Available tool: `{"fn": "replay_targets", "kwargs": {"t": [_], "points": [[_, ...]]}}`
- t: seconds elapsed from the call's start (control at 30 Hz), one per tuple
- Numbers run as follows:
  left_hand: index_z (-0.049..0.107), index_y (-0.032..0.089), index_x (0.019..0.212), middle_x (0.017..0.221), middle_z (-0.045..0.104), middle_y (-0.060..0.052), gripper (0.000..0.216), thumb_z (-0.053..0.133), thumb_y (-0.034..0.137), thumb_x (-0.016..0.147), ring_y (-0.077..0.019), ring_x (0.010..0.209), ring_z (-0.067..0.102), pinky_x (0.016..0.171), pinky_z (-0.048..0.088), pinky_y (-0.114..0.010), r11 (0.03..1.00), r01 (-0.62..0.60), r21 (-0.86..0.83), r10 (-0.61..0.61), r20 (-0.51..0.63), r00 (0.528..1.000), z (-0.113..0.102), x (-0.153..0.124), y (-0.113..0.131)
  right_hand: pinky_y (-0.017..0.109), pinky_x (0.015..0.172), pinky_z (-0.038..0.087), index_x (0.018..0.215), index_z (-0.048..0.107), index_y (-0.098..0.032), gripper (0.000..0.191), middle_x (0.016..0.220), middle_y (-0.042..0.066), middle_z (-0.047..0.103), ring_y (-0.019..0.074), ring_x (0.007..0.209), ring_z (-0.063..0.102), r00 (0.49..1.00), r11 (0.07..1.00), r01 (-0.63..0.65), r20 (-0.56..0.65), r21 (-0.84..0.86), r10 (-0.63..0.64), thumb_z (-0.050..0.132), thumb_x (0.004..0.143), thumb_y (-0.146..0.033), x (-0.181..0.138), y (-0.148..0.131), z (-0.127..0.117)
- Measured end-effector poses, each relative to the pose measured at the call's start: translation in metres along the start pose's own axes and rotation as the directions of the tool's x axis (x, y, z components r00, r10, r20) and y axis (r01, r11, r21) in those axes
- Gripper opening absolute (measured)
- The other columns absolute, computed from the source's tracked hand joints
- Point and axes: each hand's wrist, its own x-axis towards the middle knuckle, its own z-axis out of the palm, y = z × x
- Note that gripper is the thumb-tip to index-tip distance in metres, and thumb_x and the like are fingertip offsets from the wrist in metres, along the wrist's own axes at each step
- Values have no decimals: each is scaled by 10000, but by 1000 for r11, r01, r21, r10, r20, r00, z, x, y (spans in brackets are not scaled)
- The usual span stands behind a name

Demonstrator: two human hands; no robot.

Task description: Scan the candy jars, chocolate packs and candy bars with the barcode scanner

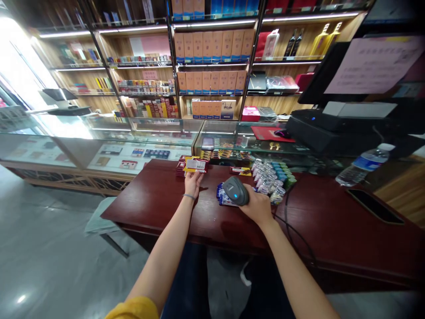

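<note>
My left hand [193, 182] is closed on a yellow and dark red snack packet [195, 165], its white barcode label facing me. Just behind and left of it, a stack of dark red packets [180, 167] lies on the brown desk. My right hand [258, 204] grips a dark grey barcode scanner [235, 190] with a small blue light on top, its head towards the left. Partly hidden under the scanner are blue and white packets [222, 198]. Another red and yellow packet [241, 171] lies farther back on the desk.
Rows of small bottles [265, 177] and green cans [289, 180] stand right of the scanner. A black cable [288, 221] crosses the desk [206, 221]. Farther right are a water bottle [367, 164] and a phone [375, 206]. A glass display counter [159, 128] runs behind; a stool [101, 217] stands left.
</note>
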Motion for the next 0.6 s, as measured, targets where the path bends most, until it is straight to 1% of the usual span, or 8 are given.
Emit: {"fn": "replay_targets", "kwargs": {"t": [0.07, 0.13, 0.2, 0.27, 0.33, 0.43, 0.53, 0.6], "points": [[579, 185, 872, 919, 691, 13, 323, 845, 191, 688, -126, 916, 700, 1025, 519, -380, 1000, 4, -8, -4, -13, 1000, -2, 1, -1, 273, 553, 379, 1174, 630, -172, 459, 673, 34, 726, 228, 589, 683, 999, 1000, -13, 52, 24, 12, 641, 759, -366, 7, -13, 1], [582, 188, 882, 915, 692, 13, 325, 843, 190, 689, -126, 919, 702, 1023, 520, -377, 1000, 5, -11, -5, -30, 1000, -3, 2, -1, 272, 545, 370, 1191, 625, -174, 475, 686, 30, 734, 226, 594, 688, 996, 999, 11, 83, 52, -15, 646, 754, -359, 11, -24, 2], [587, 193, 894, 927, 698, 5, 318, 839, 201, 700, -137, 959, 703, 1029, 518, -380, 1000, -6, -2, 6, -28, 1000, -2, 2, -1, 270, 551, 369, 1159, 638, -176, 435, 686, 30, 735, 220, 607, 691, 993, 996, 43, 109, 77, -52, 641, 763, -355, 13, -32, 2], [596, 197, 907, 966, 709, -13, 304, 833, 209, 717, -153, 1022, 698, 1043, 510, -382, 1000, -27, 5, 27, -4, 1000, -1, 2, -1, 270, 555, 366, 1078, 658, -181, 353, 665, 30, 727, 216, 610, 690, 990, 993, 61, 118, 96, -72, 636, 773, -360, 13, -37, 3], [605, 197, 917, 1002, 715, -28, 293, 828, 205, 727, -161, 1056, 693, 1054, 505, -382, 999, -34, -2, 34, 11, 999, 0, 1, -1, 271, 555, 361, 1006, 664, -188, 291, 644, 25, 718, 213, 602, 686, 992, 992, 55, 104, 111, -67, 637, 773, -360, 13, -39, 4], [600, 194, 899, 965, 714, -17, 289, 829, 187, 723, -154, 1013, 702, 1040, 516, -382, 1000, -9, -20, 9, -32, 999, -1, 3, -1, 272, 554, 359, 974, 664, -187, 264, 635, 18, 709, 207, 588, 681, 997, 991, 40, 64, 128, -48, 642, 764, -346, 13, -39, 4], [581, 192, 872, 888, 698, 13, 299, 830, 163, 709, -132, 917, 704, 1011, 532, -382, 999, 10, -42, -13, -81, 997, -2, 5, -2, 274, 558, 373, 1035, 667, -168, 324, 651, 23, 714, 205, 589, 680, 997, 989, 61, 35, 139, -66, 641, 766, -346, 13, -34, 4], [576, 192, 872, 868, 689, 21, 303, 829, 162, 708, -121, 881, 699, 1003, 534, -379, 999, 9, -43, -13, -84, 996, -3, 6, -2, 276, 571, 390, 1102, 661, -153, 384, 684, 34, 727, 209, 603, 683, 995, 987, 92, 19, 129, -96, 633, 771, -345, 12, -29, 5]]}}
